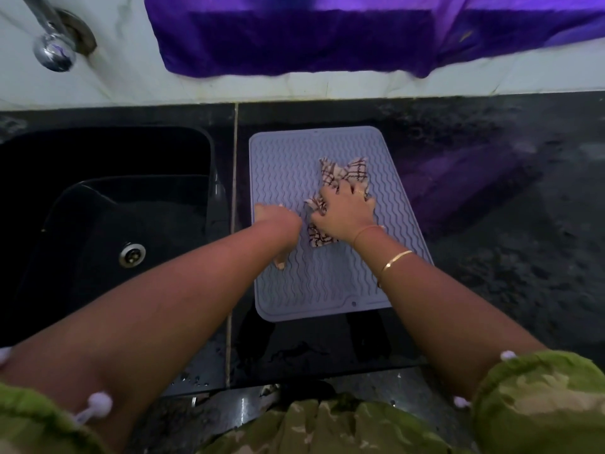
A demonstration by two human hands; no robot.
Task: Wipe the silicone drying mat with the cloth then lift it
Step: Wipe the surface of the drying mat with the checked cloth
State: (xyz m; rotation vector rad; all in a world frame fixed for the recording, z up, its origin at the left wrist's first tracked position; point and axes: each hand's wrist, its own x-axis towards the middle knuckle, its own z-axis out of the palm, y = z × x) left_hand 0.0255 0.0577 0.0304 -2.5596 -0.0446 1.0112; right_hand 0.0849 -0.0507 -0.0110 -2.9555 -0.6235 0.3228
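The cloth [347, 173] lies on mat [327, 283], under right grip [343, 213].

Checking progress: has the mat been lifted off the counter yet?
No, the mat lies flat on the counter with the right hand pressing the cloth on it.
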